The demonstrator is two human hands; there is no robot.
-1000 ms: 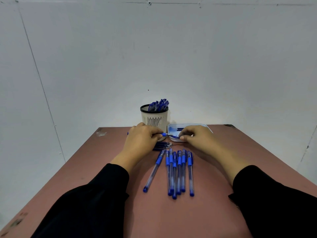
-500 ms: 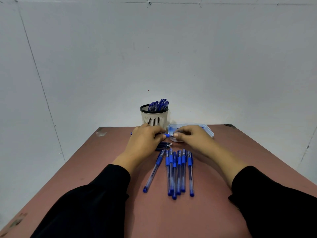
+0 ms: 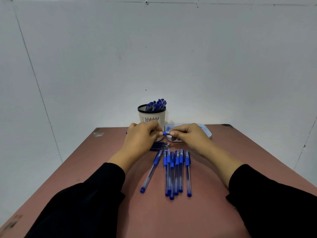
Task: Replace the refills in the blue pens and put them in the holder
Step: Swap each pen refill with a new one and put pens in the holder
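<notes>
Both grips pinch one blue pen (image 3: 165,133), lying crosswise, tip toward right hand (image 3: 190,135)

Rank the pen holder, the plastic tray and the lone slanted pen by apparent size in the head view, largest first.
1. Pen holder, tallest and bulkiest.
2. Plastic tray, wide but shallow and partly hidden by the right hand, so this rank is unsure.
3. Lone slanted pen, long but thin, and nearer the camera.

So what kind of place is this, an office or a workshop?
Hard to say; it looks like a bare workstation set up for pen assembly. A plain reddish table stands against an empty white wall, with only a pen holder, a row of blue pens and a small tray.
</notes>
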